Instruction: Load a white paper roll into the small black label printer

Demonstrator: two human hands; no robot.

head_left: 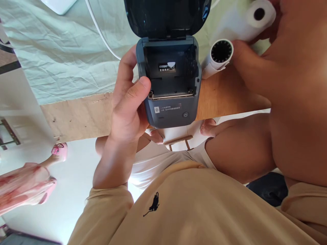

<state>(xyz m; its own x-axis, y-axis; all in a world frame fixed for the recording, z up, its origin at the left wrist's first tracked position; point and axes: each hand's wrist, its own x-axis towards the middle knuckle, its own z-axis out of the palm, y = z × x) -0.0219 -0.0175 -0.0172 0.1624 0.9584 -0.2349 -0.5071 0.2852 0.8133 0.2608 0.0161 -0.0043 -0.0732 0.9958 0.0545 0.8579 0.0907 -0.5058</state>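
Printer [170, 81] clasped at left side by left grip [129, 102]; right grip [251, 64] holds white roll [213, 69].

Tabletop [81, 119]: brn wood along near edge, plain pale-grn cloth [74, 64] beyond, wht cable [98, 29] over it. Printer [168, 85]: dk blue-grey, glossy blk lid [167, 17], blk-&-wht label [167, 67] inside. Near roll [214, 64]: wht, blk core w/ wht notches. Far roll [241, 23]: wht, blk centre. Shirt [199, 204]: tan, blk chest motif [154, 203]. Shorts [155, 163]: wht. Below tabletop's near-L corner: pink slippers [62, 151], pale-pink garment [25, 185] w/ red blotches.
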